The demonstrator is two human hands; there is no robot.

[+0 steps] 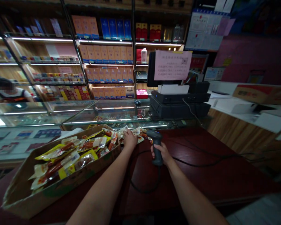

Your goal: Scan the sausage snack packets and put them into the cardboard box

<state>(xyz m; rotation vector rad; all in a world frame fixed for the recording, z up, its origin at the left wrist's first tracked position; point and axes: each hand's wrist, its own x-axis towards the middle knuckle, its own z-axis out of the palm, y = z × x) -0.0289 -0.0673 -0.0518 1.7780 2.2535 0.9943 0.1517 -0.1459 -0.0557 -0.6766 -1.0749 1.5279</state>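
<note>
My right hand [161,153] grips the handle of a black handheld barcode scanner [156,147], its head pointing up and to the left. My left hand [130,139] is closed on a small yellow-and-clear packet of sausage snack [123,132], among several loose packets [137,132] on the counter. Beside that hand stands a shallow cardboard tray [18,187] heaped with similar packets. The scanner's black cable [140,184] loops across the dark red countertop [201,178] between my arms.
A glass display case [72,114] lies beyond the hands, with a black till and a paper-covered monitor [170,65] behind it. Lit shelves [107,56] hold boxed goods. A person [10,92] stands at the far left. A cardboard box [259,93] sits on a white counter at right.
</note>
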